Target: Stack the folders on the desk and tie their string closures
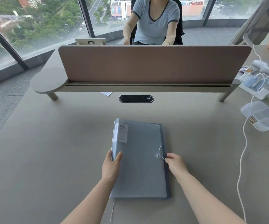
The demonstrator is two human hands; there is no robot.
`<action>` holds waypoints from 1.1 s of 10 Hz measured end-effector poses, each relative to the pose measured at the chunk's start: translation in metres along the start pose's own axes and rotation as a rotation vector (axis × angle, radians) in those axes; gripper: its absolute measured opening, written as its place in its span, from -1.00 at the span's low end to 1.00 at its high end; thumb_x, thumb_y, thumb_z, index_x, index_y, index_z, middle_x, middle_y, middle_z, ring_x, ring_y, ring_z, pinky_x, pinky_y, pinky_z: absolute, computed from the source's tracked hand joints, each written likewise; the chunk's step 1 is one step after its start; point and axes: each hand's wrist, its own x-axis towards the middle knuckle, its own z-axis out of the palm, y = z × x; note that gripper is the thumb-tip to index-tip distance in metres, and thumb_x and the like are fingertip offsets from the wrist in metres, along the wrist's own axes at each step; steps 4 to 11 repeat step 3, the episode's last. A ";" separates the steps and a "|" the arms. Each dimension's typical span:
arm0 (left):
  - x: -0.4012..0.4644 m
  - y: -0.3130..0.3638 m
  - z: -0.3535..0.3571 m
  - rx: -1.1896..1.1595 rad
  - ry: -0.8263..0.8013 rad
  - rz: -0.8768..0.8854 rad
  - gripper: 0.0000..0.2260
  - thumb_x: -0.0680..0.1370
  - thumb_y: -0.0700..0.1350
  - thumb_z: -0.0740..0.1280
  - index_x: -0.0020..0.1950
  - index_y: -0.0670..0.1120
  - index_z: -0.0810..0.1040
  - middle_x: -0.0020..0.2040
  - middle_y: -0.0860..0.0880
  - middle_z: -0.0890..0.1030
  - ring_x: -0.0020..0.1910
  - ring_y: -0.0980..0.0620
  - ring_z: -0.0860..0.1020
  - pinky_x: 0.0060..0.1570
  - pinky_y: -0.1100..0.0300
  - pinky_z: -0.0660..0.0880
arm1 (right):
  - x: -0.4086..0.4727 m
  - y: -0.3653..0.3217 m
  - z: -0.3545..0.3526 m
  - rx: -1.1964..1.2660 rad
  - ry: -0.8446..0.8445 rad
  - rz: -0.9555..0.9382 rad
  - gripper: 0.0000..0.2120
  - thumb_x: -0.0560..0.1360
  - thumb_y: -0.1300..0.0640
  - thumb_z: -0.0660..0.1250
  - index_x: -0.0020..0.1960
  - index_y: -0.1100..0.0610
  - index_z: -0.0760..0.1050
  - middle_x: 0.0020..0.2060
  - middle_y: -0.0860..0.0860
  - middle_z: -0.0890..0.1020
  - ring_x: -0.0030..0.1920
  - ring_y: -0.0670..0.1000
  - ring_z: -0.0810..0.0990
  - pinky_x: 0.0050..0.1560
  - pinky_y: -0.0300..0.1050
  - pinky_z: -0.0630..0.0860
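Observation:
A stack of grey-blue folders (140,160) lies flat in the middle of the desk (49,151), with a white "20" label near its top left corner. My left hand (112,165) presses on the stack's left edge, thumb on the cover. My right hand (176,164) pinches the white string (161,156) that runs from the round button (158,155) by the right edge. Another loose string (112,210) trails out from under the stack's near edge.
A brown divider panel (146,63) on a raised shelf crosses the desk's far side, with a black cable port (136,98) below it. A clear plastic box (262,115), white cables (242,159) and small items sit at the right. A person sits opposite.

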 end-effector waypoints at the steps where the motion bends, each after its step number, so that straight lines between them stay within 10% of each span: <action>1: -0.007 -0.003 0.002 0.004 0.018 0.010 -0.47 0.58 0.08 0.31 0.51 0.01 0.28 0.34 0.05 0.51 0.25 -0.05 0.51 0.22 0.09 0.40 | -0.002 0.008 -0.004 -0.002 -0.037 0.013 -0.63 0.51 0.23 0.29 0.30 0.25 0.49 -0.08 0.14 0.60 0.00 0.14 0.57 0.23 0.16 0.48; 11: -0.013 -0.002 0.002 -0.025 0.060 0.035 -0.38 0.56 0.05 0.36 0.54 -0.10 0.23 0.45 -0.05 0.42 0.37 -0.09 0.44 0.23 0.12 0.35 | -0.020 0.022 -0.018 0.071 -0.009 -0.016 -0.67 0.52 0.30 0.30 0.29 0.23 0.49 -0.14 0.07 0.60 -0.15 0.06 0.55 -0.01 -0.04 0.49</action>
